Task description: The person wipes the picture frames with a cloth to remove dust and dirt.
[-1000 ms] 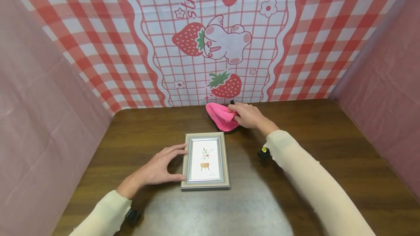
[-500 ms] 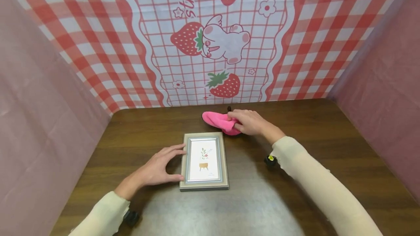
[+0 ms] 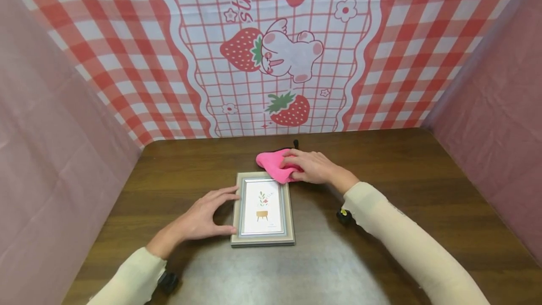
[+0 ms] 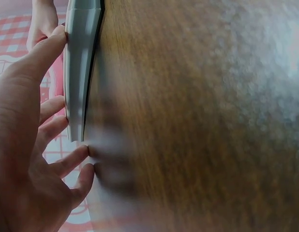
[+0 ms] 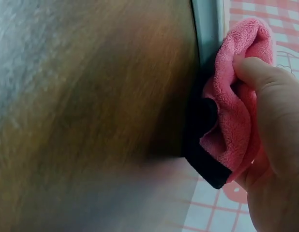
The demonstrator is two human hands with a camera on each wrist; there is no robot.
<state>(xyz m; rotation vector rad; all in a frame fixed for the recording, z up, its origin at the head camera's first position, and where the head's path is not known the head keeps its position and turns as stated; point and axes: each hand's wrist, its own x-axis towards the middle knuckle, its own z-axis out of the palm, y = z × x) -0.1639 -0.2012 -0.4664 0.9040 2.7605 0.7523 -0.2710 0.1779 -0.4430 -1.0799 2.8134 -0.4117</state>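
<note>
A picture frame (image 3: 262, 238) with a potted-plant print lies flat on the wooden table. My left hand (image 3: 199, 218) is at its left side, thumb and fingertips touching the frame's edge with the fingers spread. In the left wrist view the thumb (image 4: 50, 46) rests against the frame's side (image 4: 82, 63). My right hand (image 3: 313, 167) grips a bunched pink cloth (image 3: 273, 161) with black edging, over the frame's far right corner. The right wrist view has the thumb pressing into the fluffy pink cloth (image 5: 236, 116) beside the frame's side (image 5: 209, 34).
The brown wooden table (image 3: 195, 164) stretches around the frame. Behind it hangs a red-and-white checked cloth (image 3: 178, 84) with strawberries. Pink drapes (image 3: 55, 131) close off both sides. A black strap camera sits at each wrist.
My right hand has brought the pink cloth nearer and a little to the left, from behind the frame onto its far right corner. My left hand stays at the frame's edge.
</note>
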